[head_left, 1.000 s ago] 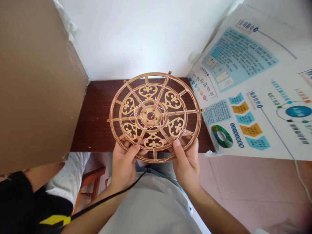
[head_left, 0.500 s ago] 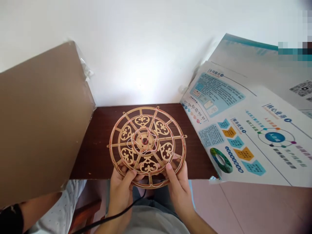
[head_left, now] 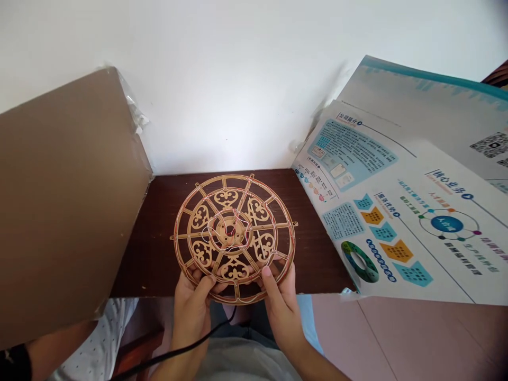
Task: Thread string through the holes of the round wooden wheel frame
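The person's two hands are holding a round wooden lattice frame (head_left: 234,238) at its near rim. The frame is lying nearly flat, facing up, with most of it over a dark wooden table (head_left: 313,254) and its lower rim projecting past the table's near edge.

The left hand (head_left: 191,304) is gripping the rim with the thumb (head_left: 204,283) on top, while its fingers are curling underneath and showing through the lattice openings. The right hand (head_left: 282,309) is clamping the rim the same way, thumb (head_left: 266,272) on top and fingers beneath. Both hands are closed on the frame and well apart from each other.

Thin red and white wires (head_left: 210,233) are running along the frame and looping around its hub. A black cable (head_left: 186,344) is passing below the left wrist. A cardboard sheet (head_left: 63,206) is standing left of the table, and a printed poster (head_left: 397,211) is lying to the right, overlapping the table's corner. Another person's forearm (head_left: 55,344) is showing at lower left.
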Tool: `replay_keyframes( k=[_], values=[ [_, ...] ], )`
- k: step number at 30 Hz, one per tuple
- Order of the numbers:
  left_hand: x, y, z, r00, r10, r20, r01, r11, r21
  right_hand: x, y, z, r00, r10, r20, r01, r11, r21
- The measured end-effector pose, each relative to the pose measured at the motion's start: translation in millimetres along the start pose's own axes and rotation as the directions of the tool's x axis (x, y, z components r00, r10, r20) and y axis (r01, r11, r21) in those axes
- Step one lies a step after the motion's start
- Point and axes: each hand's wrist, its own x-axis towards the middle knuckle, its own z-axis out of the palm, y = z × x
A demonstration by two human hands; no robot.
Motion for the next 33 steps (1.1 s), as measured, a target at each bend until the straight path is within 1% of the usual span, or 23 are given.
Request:
replay_keyframes(
  k=[3,5,7,10,13,16,18,19,22,24,25,27,33],
  values=[
    [5,0,-4.6,0.998,-0.021,0.057,0.021,1.000,-0.004,3,-1,0,1.000,0.027,-0.013,-0.027,1.000,0.004],
    [6,1,-6.2,0.996,-0.025,0.085,0.025,1.000,0.001,6,0,1,0.999,0.047,-0.002,-0.047,0.999,0.009],
    [5,0,-7.1,0.995,-0.008,0.095,0.009,1.000,-0.007,7,1,1,0.998,0.057,0.002,-0.057,0.998,0.018],
    [3,-5,-6.7,0.995,0.028,0.100,-0.027,1.000,-0.014,6,7,0,0.999,0.046,-0.028,-0.045,0.999,0.008],
    [1,-8,-4.5,0.993,0.028,0.111,-0.027,1.000,-0.010,7,11,-2,0.999,0.025,-0.030,-0.026,0.999,-0.028],
    [0,-3,-3.6,0.993,0.027,0.118,-0.024,1.000,-0.019,8,6,-5,0.999,0.031,0.029,-0.029,0.998,-0.054],
    [1,3,-4.7,0.991,0.027,0.132,-0.025,1.000,-0.014,9,-4,-7,0.992,0.076,0.102,-0.069,0.995,-0.071],
    [2,5,-5.7,0.990,0.020,0.139,-0.020,1.000,-0.002,10,-10,-8,0.981,0.115,0.157,-0.103,0.991,-0.083],
    [4,10,-9.3,0.990,0.013,0.140,-0.017,1.000,0.026,11,-27,-11,0.915,0.232,0.331,-0.200,0.971,-0.131],
    [5,11,-11.0,0.990,0.014,0.142,-0.019,0.999,0.029,11,-33,-13,0.878,0.269,0.395,-0.228,0.962,-0.148],
    [5,11,-11.6,0.989,0.014,0.148,-0.018,0.999,0.026,11,-35,-13,0.869,0.275,0.412,-0.234,0.961,-0.148],
    [5,11,-12.1,0.987,0.013,0.158,-0.015,1.000,0.012,10,-34,-13,0.866,0.271,0.420,-0.237,0.962,-0.133],
    [2,1,-9.9,0.981,0.017,0.193,-0.004,0.998,-0.066,3,-20,-7,0.895,0.225,0.385,-0.220,0.974,-0.058]
  ],
)
